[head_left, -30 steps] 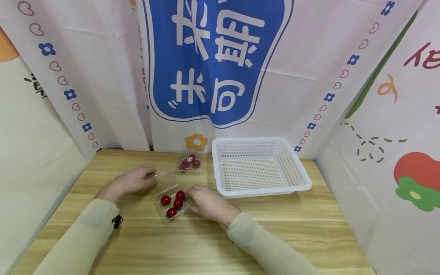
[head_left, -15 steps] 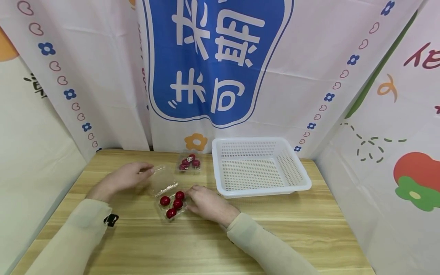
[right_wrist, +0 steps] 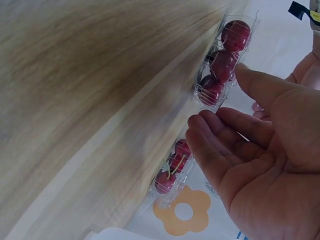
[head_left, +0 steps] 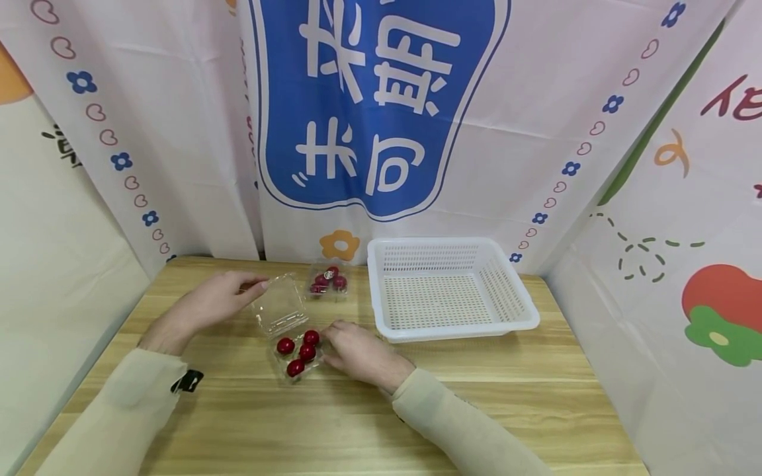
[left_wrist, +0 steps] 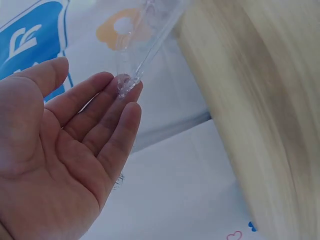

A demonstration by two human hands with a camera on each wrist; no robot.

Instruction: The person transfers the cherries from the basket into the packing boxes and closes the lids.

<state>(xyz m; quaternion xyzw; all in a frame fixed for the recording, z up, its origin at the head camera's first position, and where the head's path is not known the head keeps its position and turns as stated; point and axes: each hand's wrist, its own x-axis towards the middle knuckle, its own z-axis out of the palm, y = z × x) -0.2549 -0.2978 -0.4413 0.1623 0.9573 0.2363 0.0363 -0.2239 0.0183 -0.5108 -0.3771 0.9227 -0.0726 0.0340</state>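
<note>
A clear plastic clamshell box [head_left: 278, 370] holding several dark red cherries [head_left: 307, 352] sits on the table with its lid [head_left: 278, 305] raised toward the back. My left hand [head_left: 211, 303] is at the lid's left edge. In the left wrist view its fingertips [left_wrist: 131, 111] are extended and touch the lid's corner, while the thumb stays apart. My right hand [head_left: 363, 354] is against the box's right side. In the right wrist view its thumb touches the box wall, and the other fingers lie loosely bent near the lower corner, with nothing pinched between.
Behind stands a second clear box [head_left: 329, 280] with several cherries, its lid down. A white perforated plastic basket [head_left: 452, 330] is at the back right of the wooden table [head_left: 286, 430]. A printed cloth [head_left: 488, 178] hangs behind the table.
My left hand has moved left and slightly back, and the lid has swung further up and away from the cherries. The right hand has stayed at the box's side.
</note>
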